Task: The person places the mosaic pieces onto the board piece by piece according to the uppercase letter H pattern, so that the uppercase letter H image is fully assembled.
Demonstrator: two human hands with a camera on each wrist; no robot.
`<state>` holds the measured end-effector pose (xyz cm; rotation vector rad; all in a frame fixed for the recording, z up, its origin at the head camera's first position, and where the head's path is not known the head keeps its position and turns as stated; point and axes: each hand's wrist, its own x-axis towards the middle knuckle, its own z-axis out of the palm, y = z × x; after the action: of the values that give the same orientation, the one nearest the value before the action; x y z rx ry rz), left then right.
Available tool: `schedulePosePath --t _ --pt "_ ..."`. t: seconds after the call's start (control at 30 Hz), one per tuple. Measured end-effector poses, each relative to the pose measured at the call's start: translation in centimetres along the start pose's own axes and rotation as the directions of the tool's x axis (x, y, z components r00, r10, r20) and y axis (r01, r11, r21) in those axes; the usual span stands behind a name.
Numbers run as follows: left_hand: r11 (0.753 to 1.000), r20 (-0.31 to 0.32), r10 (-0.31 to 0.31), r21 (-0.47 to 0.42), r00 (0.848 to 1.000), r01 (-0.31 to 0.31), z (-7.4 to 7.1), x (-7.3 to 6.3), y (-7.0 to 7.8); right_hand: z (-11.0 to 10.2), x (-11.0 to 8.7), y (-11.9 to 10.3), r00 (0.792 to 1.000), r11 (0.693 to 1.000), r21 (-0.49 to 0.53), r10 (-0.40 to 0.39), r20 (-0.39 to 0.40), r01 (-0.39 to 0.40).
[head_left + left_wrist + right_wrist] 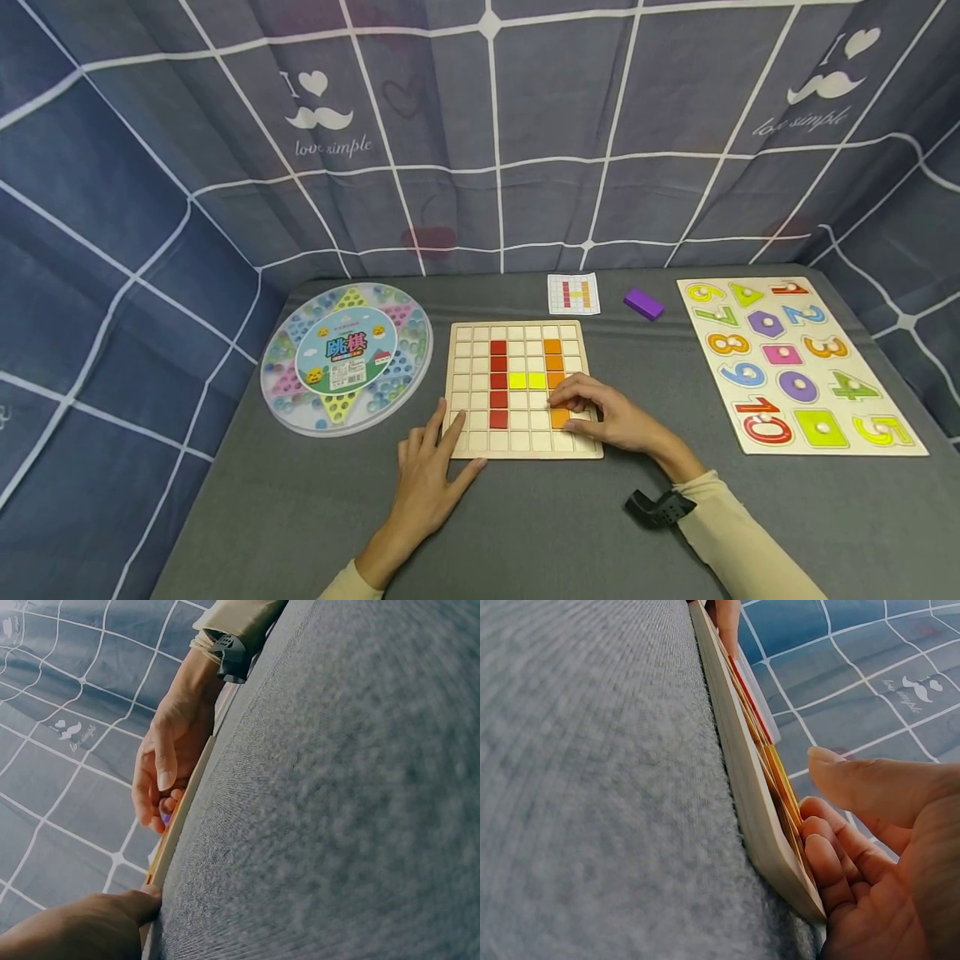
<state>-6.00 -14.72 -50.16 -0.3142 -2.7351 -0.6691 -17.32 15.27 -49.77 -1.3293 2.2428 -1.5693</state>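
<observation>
A square wooden grid board (525,442) lies on the cloth in front of me. On it are a column of red tiles (498,381), a column of orange tiles (552,362), and two yellow tiles (527,381) bridging them. My left hand (427,479) rests spread at the board's near left corner, fingertips and thumb on its edge. Over the lower orange tiles is my right hand (611,414); its bent fingers touch the board's right side, partly hiding that column. In the right wrist view, the thumb (847,772) stands apart from the fingers, with nothing between them.
Behind the board lie a small pattern card (555,307) and a purple block (643,304). A round Chinese checkers set (408,367) sits to the left, a number-and-shape puzzle board (787,421) to the right. Grid-patterned curtains (442,92) enclose the table.
</observation>
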Motion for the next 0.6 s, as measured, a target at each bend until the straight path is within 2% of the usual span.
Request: schedulePosePath --t 0.17,0.27,0.4,0.5,0.6 --pt "1.0 0.023 -0.008 -0.02 1.0 0.008 -0.2 0.3 -0.1 0.0 0.5 -0.9 1.0 1.0 0.004 0.022 -0.018 -0.022" --pt "0.997 0.055 -0.031 -0.064 0.998 0.034 -0.7 0.5 -0.2 0.0 0.6 -1.3 0.999 0.999 -0.017 0.047 -0.027 -0.048" --pt "0.99 0.068 -0.063 -0.122 0.996 0.071 -2.2 1.4 -0.5 -1.0 0.4 -1.7 0.998 0.99 -0.126 0.054 -0.04 -0.059" --pt "0.991 0.043 -0.07 -0.113 0.997 0.075 -4.1 2.8 -1.1 -2.7 -0.1 -2.3 0.995 0.956 -0.283 0.061 -0.077 -0.08" --pt "0.995 0.012 -0.061 -0.08 0.998 0.062 -6.3 5.0 -2.3 -5.4 -0.9 -2.7 0.986 0.885 -0.443 0.085 -0.142 -0.14"
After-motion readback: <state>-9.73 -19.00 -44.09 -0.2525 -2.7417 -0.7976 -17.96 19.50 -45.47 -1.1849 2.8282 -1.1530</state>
